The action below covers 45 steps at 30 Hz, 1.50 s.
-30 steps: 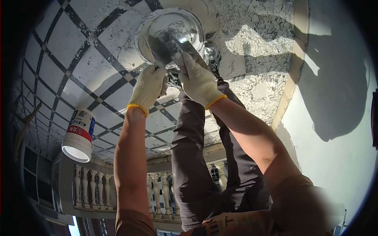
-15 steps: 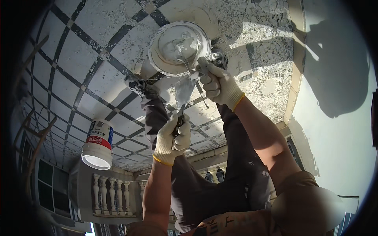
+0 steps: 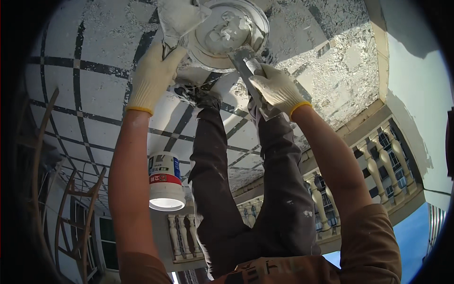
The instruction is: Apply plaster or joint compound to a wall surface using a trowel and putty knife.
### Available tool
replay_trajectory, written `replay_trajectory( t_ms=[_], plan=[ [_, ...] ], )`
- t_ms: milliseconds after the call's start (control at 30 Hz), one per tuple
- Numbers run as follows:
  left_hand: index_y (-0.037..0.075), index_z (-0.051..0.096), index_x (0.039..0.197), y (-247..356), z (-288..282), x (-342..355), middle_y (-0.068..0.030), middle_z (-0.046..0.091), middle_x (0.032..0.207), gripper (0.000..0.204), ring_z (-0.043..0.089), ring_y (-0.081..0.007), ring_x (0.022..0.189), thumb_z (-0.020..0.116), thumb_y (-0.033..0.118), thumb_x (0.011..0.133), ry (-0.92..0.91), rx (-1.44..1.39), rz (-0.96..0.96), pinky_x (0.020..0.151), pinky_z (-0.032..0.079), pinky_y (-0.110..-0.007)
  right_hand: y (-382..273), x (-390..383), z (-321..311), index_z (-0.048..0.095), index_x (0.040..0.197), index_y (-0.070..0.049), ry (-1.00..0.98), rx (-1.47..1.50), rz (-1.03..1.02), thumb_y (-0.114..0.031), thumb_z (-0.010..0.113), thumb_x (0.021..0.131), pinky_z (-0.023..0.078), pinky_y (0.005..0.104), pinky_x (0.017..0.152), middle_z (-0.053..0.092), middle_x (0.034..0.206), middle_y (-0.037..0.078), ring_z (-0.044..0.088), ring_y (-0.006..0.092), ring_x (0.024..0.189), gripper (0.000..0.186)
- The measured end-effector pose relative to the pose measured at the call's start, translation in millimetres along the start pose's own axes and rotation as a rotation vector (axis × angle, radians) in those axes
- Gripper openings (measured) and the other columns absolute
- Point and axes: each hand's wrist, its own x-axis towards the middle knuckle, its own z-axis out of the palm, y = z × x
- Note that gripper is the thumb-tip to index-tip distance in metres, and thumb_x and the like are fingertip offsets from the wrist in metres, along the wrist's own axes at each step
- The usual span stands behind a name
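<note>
Both my hands wear cream knitted gloves with yellow cuffs. My left hand (image 3: 153, 78) is closed round the dark handle of a putty knife (image 3: 172, 39), whose wide blade carries a large lump of white putty (image 3: 182, 16) to the left of the bucket. My right hand (image 3: 279, 87) grips a flat, rectangular plastering trowel (image 3: 243, 66) smeared with putty. The trowel's far end reaches the near right rim of the round putty bucket (image 3: 208, 60). Inside the bucket, thick white putty (image 3: 227, 33) stands in uneven peaks.
A white bucket (image 3: 166, 189) with a red band stands at the left of my legs. The tiled floor (image 3: 101, 99) is spattered with white residue. Wooden ladder-like frames (image 3: 78, 213) stand far left. A balustrade (image 3: 378, 161) and pale wall (image 3: 409, 94) lie to the right.
My left hand has moved up and left with the putty knife, its blade now heaped with putty. My right hand has shifted slightly right, and the trowel's flat face now shows.
</note>
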Motion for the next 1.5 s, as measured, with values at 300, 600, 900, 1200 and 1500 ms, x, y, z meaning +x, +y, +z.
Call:
replay_trajectory(
  t_ms=[300,600,900,1200,1500],
  plan=[
    [0.003,0.067,0.108,9.0,5.2,100.7,-0.0129,0.073,0.094,0.052,0.068,-0.0302,0.082,0.065,0.054,0.096,0.248,0.419,0.221,0.077,0.055,-0.044,-49.4,27.7,0.4,0.065,0.129,-0.007,-0.047,-0.553,0.094,-0.027,0.051,0.102,0.058,0.0404,0.089,0.078,0.111,0.019,0.076,0.0298,0.099,0.036],
    [0.004,0.061,0.142,9.7,19.1,135.7,-0.0161,0.064,0.139,0.062,0.063,-0.0275,0.121,0.072,0.046,0.098,-0.096,0.164,-0.097,0.099,0.056,-0.035,-41.4,28.2,3.9,0.061,0.124,-0.004,-0.054,-0.667,0.053,-0.031,0.049,0.106,0.06,0.0415,0.078,0.077,0.1,0.019,0.076,0.0328,0.089,0.035],
    [0.007,0.067,0.107,-98.8,35.5,53.8,-0.0006,0.071,0.085,0.042,0.059,-0.0064,0.068,0.068,0.049,0.099,-0.083,-0.429,-0.266,0.053,0.037,-0.02,-16.7,12.7,15.1,0.054,0.116,-0.003,0.11,-0.424,-0.077,-0.039,0.049,0.109,0.056,0.0469,0.056,0.074,0.081,0.022,0.074,0.0389,0.067,0.036],
    [0.006,0.064,0.113,33.9,56.9,-34.0,-0.0075,0.077,0.101,0.031,0.067,-0.0065,0.08,0.073,0.033,0.1,0.004,-0.878,-0.281,0.046,0.034,-0.017,26.9,-85.7,-75.9,0.055,0.149,-0.007,0.268,0.35,0.121,-0.019,0.059,0.102,0.047,0.0285,0.051,0.073,0.087,0.005,0.062,0.0151,0.057,0.049],
    [-0.001,0.047,0.152,123.5,37.1,133.2,-0.0206,0.071,0.122,0.075,0.07,-0.0276,0.102,0.075,0.039,0.096,0.001,0.217,0.148,0.091,0.059,-0.035,38.0,-127.5,-83.6,0.052,0.149,0.004,0.289,0.749,0.231,-0.015,0.058,0.099,0.047,0.025,0.056,0.071,0.088,0.004,0.06,0.0127,0.062,0.054]
  ],
)
